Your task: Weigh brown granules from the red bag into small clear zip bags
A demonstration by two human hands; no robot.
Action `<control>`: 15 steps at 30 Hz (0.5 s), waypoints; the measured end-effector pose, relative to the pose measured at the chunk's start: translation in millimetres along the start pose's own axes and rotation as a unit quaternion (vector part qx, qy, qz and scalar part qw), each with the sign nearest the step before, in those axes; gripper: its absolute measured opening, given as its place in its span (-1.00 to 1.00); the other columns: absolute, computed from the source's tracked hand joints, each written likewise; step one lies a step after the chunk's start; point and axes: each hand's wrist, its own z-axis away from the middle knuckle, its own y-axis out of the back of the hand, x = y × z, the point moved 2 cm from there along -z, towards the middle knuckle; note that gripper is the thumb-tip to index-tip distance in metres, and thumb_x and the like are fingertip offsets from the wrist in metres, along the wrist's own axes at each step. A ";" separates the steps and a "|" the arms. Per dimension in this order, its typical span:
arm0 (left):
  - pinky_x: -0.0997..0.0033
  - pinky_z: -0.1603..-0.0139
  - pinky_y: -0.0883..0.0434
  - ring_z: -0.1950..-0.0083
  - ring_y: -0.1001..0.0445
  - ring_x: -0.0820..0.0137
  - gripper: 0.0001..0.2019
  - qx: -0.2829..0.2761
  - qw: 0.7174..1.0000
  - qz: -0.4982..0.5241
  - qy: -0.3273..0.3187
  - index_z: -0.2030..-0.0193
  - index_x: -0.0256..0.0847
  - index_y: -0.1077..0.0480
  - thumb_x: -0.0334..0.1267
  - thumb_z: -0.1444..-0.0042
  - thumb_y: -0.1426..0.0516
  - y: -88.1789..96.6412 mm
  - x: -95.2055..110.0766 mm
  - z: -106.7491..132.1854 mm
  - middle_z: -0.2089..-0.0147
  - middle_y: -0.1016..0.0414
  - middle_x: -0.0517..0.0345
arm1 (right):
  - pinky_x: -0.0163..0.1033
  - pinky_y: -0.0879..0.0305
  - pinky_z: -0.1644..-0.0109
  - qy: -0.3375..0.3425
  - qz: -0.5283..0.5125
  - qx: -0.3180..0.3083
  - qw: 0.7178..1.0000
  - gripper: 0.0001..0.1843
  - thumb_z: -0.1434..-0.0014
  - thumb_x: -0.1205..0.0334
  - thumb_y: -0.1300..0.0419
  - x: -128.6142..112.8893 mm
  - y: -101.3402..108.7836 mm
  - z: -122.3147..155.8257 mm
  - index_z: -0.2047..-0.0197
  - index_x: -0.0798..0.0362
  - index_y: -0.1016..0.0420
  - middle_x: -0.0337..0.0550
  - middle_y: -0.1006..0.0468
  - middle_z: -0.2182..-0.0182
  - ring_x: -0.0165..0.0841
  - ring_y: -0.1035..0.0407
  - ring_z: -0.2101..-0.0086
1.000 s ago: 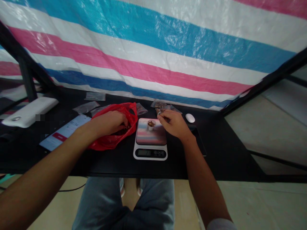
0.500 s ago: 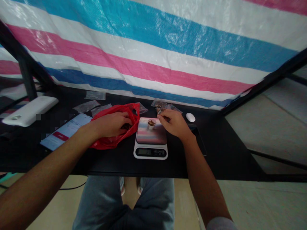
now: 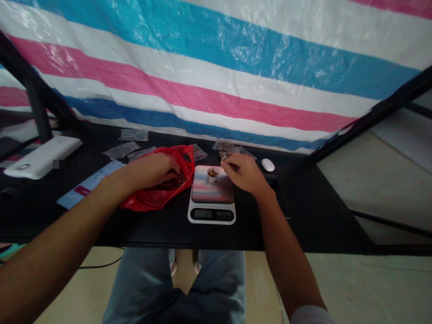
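Note:
My left hand (image 3: 158,170) reaches into an open red plastic bag (image 3: 148,200). Its fingers curl down over small brown dried pieces (image 3: 173,182) inside; what lies between the fingertips is hidden. On the plate of a white kitchen scale (image 3: 212,217) stands a small white cup (image 3: 212,178) with yellowish-brown pieces in it. Just right of the cup, my right hand (image 3: 243,173) hovers by the scale's edge, thumb and fingers pinched together. Whatever it holds is too small or hidden to name. Behind it lie clear bags of brown pieces (image 3: 224,147).
Flat clear zip bags (image 3: 134,135) lie along the back of the black table (image 3: 313,216). A lit phone (image 3: 79,191) sits left of the red bag, a white device (image 3: 43,157) farther left. A white mouse (image 3: 267,165) and a dark tablet-like slab (image 3: 280,193) are right. A striped sheet (image 3: 216,85) hangs behind.
My left hand has moved slightly left and up inside the red bag, so more of the brown pieces show. The bag's right side has shifted a little left. My right hand stays put.

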 end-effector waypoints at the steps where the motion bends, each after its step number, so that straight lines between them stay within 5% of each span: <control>1: 0.25 -0.11 -0.43 0.00 -0.62 0.20 -0.72 -0.001 1.000 -0.004 0.002 0.04 -0.24 -0.64 -0.40 -0.34 -0.08 0.0 -2.2 -0.6 0.01 -0.71 -0.07 | -0.19 -0.14 0.26 0.001 0.000 0.000 1.000 -0.65 -0.42 0.22 -0.14 0.0 0.1 0.1 0.45 0.02 -0.42 -0.21 -0.43 0.46 -0.35 -0.32 0.40; 8: 0.25 -0.07 -0.47 0.02 -0.66 0.18 -0.70 -0.008 1.000 0.025 -0.009 0.02 -0.17 -0.67 -0.39 -0.31 -0.10 -3.5 -10.5 -3.5 0.01 -0.73 -0.03 | -0.20 -0.13 0.26 -0.003 -0.003 0.002 1.000 -0.66 -0.41 0.24 -0.15 -0.2 1.7 0.7 0.45 0.03 -0.42 -0.21 -0.42 0.46 -0.36 -0.31 0.41; 15: 0.44 -0.03 -0.45 0.07 -0.67 0.33 -0.78 0.084 0.992 0.072 -0.053 0.08 -0.15 -0.69 -0.36 -0.28 -0.19 33.8 25.3 -14.2 0.05 -0.74 0.13 | -0.21 -0.14 0.25 0.005 -0.002 0.008 1.000 -0.67 -0.41 0.24 -0.15 0.2 1.4 0.4 0.44 0.04 -0.45 -0.21 -0.44 0.46 -0.36 -0.32 0.40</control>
